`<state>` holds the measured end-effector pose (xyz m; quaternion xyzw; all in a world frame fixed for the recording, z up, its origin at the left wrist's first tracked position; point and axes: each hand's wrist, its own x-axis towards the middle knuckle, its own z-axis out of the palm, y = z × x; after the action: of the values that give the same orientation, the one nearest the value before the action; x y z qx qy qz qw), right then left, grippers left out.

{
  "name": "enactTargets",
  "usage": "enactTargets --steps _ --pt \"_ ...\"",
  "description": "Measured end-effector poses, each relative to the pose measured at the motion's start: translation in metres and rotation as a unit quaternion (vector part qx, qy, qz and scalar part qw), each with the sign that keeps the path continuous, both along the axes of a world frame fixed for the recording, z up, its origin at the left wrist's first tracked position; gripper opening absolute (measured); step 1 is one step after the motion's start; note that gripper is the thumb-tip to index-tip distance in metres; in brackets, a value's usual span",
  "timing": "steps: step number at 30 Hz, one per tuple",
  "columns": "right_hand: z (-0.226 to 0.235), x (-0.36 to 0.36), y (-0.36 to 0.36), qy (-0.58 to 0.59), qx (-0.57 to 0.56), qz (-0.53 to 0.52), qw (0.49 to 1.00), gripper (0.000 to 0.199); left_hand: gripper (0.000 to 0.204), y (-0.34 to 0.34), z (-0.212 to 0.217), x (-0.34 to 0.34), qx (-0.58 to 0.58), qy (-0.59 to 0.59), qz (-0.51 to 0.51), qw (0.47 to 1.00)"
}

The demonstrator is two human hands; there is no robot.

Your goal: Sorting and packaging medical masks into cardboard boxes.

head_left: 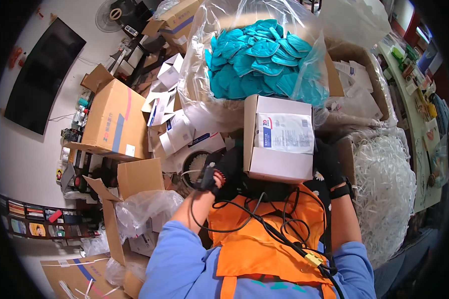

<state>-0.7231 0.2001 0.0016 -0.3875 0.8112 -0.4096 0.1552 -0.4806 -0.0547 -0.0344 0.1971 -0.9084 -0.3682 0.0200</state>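
A white cardboard box [280,167] is upright in front of my body, with a sealed white packet [287,130] bearing a blue label in its top. My left hand [227,168], in a black glove, presses against the box's left side. On the opposite side my right hand [328,158], also black-gloved, grips it. Both hands' fingers are partly hidden by the box and hard to make out against dark cloth. Just beyond the box, a large carton lined with clear plastic [197,82] holds a heap of teal folded pieces [262,57] that look like face masks.
Tangled white strips [384,194] fill a bag on my right. Several white boxes [177,132] lie in a pile at left, beside a brown carton [115,119]. An open carton [115,224] stands near my left elbow. Black cables [269,226] cross my orange apron [254,249].
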Motion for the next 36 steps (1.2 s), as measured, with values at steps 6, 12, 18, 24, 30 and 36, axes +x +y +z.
enactTargets --steps 6,12,18,24,30,36 --pt "0.033 0.023 -0.001 0.088 -0.135 -0.075 0.984 0.036 0.043 -0.011 0.058 0.009 -0.029 0.188 0.15 0.97" --pt "0.082 0.051 -0.011 0.148 -0.046 0.171 0.973 0.054 0.059 0.021 0.121 -0.026 -0.135 0.07 -0.144 0.978" --pt "0.099 0.096 0.003 0.316 0.158 0.169 0.92 0.015 0.022 0.06 0.13 -0.012 -0.276 0.12 -0.197 0.933" --pt "0.075 0.119 0.033 0.224 0.058 0.242 0.942 0.018 0.026 0.078 0.074 0.03 -0.288 0.214 -0.214 0.909" --pt "0.095 0.115 0.023 0.255 0.044 0.07 0.963 0.024 0.031 0.08 0.105 0.018 -0.25 0.19 -0.099 0.944" --pt "0.042 0.093 0.003 0.305 0.065 0.09 0.946 0.014 0.024 0.068 0.08 -0.007 -0.331 0.109 -0.143 0.926"
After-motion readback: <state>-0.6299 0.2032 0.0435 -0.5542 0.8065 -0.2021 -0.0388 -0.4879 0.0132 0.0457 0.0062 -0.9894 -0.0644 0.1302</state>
